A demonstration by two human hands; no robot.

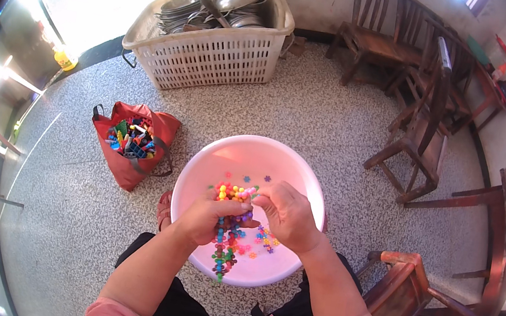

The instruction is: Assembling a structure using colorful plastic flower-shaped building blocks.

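Note:
My left hand point(201, 216) is closed around a colourful beaded piece point(227, 240), pinching it between thumb and fingers. Yellow, orange and pink beads show above the thumb; a strip of blue, red, brown and green ones hangs below. Close beside it my right hand point(289, 216) has its thumb and forefinger pressed together next to the pink beads. What these fingertips hold is too small to make out. Both hands are over a pink plastic basin point(217, 161). Loose flower-shaped beads point(267, 239) lie scattered on the basin's bottom.
Left of the basin stands a red bag point(128, 169) full of mixed toy pieces. A white slatted crate point(215, 62) at the back holds metal pans and lids. Wooden chairs point(422, 152) line the right side, one point(393, 287) near my right elbow. The floor point(317, 112) is speckled.

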